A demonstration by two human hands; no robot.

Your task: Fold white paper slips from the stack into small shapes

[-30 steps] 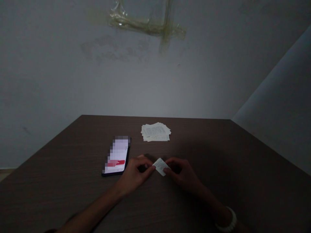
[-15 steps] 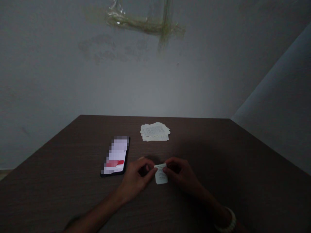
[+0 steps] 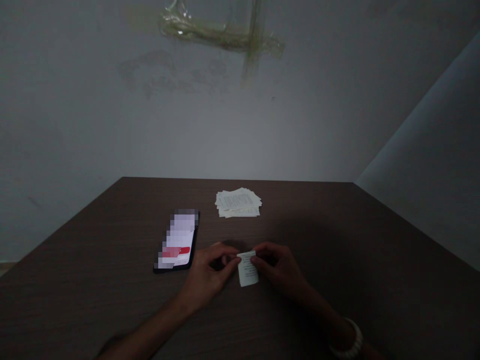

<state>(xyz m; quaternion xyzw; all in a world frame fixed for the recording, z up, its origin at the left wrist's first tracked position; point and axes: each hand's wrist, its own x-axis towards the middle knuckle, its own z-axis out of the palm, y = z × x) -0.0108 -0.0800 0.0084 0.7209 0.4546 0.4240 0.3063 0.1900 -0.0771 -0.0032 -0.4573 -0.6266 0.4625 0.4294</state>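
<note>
Between my two hands is a small white slip of paper (image 3: 248,274) with printed lines, its lower end hanging toward me. My left hand (image 3: 210,269) pinches its upper left corner between thumb and forefinger. On the upper right, my right hand (image 3: 279,264) pinches it the same way, with the thumb lying over the print. The fingertips behind the paper are partly hidden. Farther back on the table lies a loose pile of printed paper slips (image 3: 239,202), their edges fanned out unevenly.
A dark-edged phone (image 3: 177,241) with a lit, blurred screen lies left of my hands. The brown wooden table (image 3: 93,240) reaches back to a grey wall (image 3: 240,135) with tape stuck on it. A pale bracelet (image 3: 354,340) circles my right wrist.
The slip's lower end has swung slightly down toward me and looks a little longer. Both hands keep their pinch. The whole view has shifted very slightly.
</note>
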